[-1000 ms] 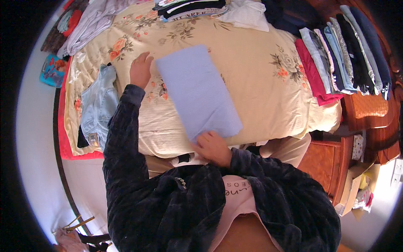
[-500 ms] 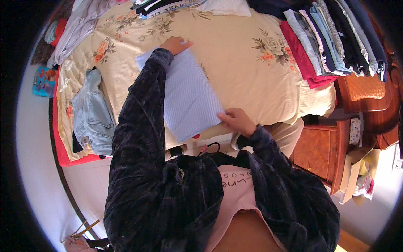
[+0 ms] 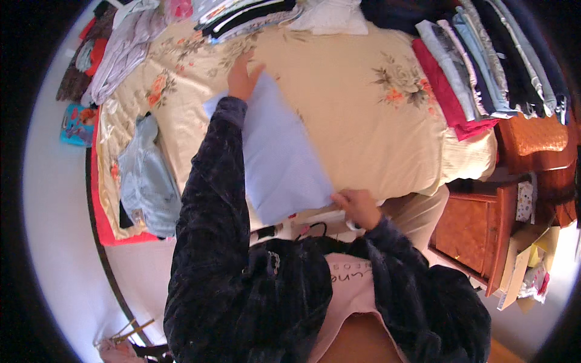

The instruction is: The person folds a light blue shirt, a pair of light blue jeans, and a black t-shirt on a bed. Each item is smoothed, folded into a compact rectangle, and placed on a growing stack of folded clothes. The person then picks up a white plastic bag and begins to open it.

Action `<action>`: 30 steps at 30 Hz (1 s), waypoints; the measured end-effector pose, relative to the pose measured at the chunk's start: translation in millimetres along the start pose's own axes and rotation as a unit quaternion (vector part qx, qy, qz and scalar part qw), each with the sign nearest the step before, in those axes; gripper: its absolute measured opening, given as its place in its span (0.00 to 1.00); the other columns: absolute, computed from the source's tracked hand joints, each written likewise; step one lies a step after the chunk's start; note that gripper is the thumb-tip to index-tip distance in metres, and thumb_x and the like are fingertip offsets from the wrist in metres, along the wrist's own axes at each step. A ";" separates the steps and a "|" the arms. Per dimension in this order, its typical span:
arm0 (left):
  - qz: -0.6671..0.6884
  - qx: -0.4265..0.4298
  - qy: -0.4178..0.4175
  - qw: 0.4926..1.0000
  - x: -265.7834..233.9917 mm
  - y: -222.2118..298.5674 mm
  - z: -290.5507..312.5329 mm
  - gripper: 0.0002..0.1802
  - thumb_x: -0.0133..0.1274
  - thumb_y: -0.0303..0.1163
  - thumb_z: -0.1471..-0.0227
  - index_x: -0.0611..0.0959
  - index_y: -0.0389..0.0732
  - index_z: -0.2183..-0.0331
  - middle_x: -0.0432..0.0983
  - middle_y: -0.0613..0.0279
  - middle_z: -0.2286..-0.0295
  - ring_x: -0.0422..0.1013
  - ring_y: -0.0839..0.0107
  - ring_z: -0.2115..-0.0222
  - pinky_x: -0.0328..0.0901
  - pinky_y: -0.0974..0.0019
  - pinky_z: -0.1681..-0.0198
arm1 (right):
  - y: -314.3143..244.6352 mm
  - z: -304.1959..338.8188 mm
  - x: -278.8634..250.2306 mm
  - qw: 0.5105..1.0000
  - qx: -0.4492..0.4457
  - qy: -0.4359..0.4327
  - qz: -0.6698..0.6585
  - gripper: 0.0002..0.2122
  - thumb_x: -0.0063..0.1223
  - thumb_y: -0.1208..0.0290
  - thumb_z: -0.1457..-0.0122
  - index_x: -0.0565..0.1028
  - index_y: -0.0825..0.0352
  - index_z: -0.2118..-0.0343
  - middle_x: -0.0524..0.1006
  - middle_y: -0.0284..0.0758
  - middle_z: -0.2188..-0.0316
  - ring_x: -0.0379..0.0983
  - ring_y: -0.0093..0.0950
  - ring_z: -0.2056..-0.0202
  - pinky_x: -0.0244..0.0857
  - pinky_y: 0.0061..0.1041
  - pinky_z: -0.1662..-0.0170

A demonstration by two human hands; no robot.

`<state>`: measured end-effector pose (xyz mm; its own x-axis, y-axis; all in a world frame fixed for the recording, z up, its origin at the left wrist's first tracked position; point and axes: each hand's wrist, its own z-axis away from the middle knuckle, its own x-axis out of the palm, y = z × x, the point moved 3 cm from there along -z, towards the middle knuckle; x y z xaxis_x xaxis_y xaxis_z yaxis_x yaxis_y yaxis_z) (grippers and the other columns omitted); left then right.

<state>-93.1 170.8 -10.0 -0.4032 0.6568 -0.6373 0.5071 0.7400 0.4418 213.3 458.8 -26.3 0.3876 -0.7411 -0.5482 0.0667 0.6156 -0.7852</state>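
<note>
A folded piece of light-blue cloth [image 3: 281,160] lies slantwise on the bed's near part, its front end at the mattress edge. My left hand [image 3: 244,75] is at the cloth's far end with fingers stretched and thumb apart, gripping nothing. Whether the palm touches the fabric I cannot tell. At the near right corner, my right hand [image 3: 360,207] pinches the blue cloth between thumb and fingers. My left sleeve hides part of the cloth's left side.
Folded jeans [image 3: 147,175] lie left on the flowered bedsheet [image 3: 357,109]. Stacked clothes [image 3: 248,18] sit at the back, with a long row of folded garments [image 3: 484,66] at right. Grey bedding [image 3: 124,57] is far left. A wooden cabinet [image 3: 466,227] stands beside the bed.
My left hand has opened out, its fingers now pointing away from me. My right hand keeps its pinch on the cloth's corner. The whole view has shifted slightly.
</note>
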 end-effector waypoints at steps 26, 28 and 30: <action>-0.116 -0.054 -0.216 0.968 -85.3 227.2 265.7 0.26 0.57 0.33 0.61 0.74 0.52 0.54 0.60 0.61 0.47 0.53 0.56 0.45 0.50 0.49 0.46 | -136.2 -285.6 60.0 0.810 -0.432 0.094 0.386 0.24 0.37 0.46 0.44 0.62 0.48 0.45 0.59 0.33 0.42 0.54 0.35 0.43 0.47 0.43 0.46; -0.098 -0.036 -0.221 0.970 -87.8 228.1 280.1 0.27 0.58 0.32 0.63 0.75 0.50 0.55 0.62 0.59 0.49 0.56 0.55 0.46 0.52 0.51 0.48 | -141.6 -312.9 66.7 0.818 -0.411 0.084 0.393 0.27 0.36 0.42 0.45 0.62 0.48 0.45 0.60 0.33 0.43 0.54 0.36 0.43 0.47 0.43 0.46; -0.022 -0.113 -0.166 0.979 -98.2 225.5 274.7 0.28 0.59 0.30 0.64 0.74 0.47 0.55 0.63 0.54 0.51 0.59 0.55 0.49 0.55 0.53 0.50 | -158.0 -326.8 70.0 0.834 -0.399 0.079 0.372 0.30 0.37 0.39 0.47 0.61 0.50 0.44 0.60 0.35 0.44 0.54 0.36 0.43 0.47 0.43 0.46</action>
<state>270.1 233.3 -21.3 -0.1325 0.5682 -0.8121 0.2990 0.8041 0.5138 -70.5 222.1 -34.7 -0.0813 -0.2988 -0.9508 -0.7961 0.5934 -0.1184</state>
